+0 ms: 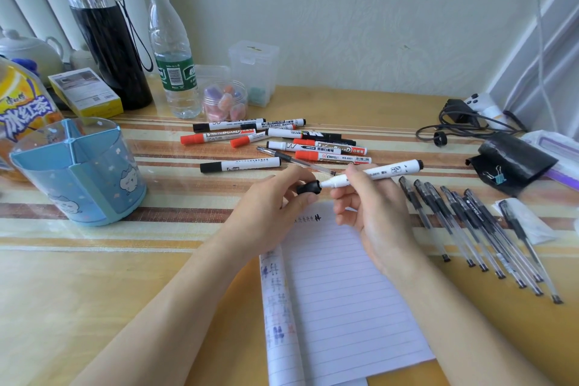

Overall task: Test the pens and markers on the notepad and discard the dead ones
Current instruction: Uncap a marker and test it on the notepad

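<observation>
Black cap (308, 187) is pinched in left hand (272, 204), at the marker (374, 173) tip; right hand (372, 207) grips the barrel above the notepad (338, 291).

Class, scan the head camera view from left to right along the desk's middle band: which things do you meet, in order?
Blue pen holder → left hand → black cap → white marker → row of black gel pens
</observation>
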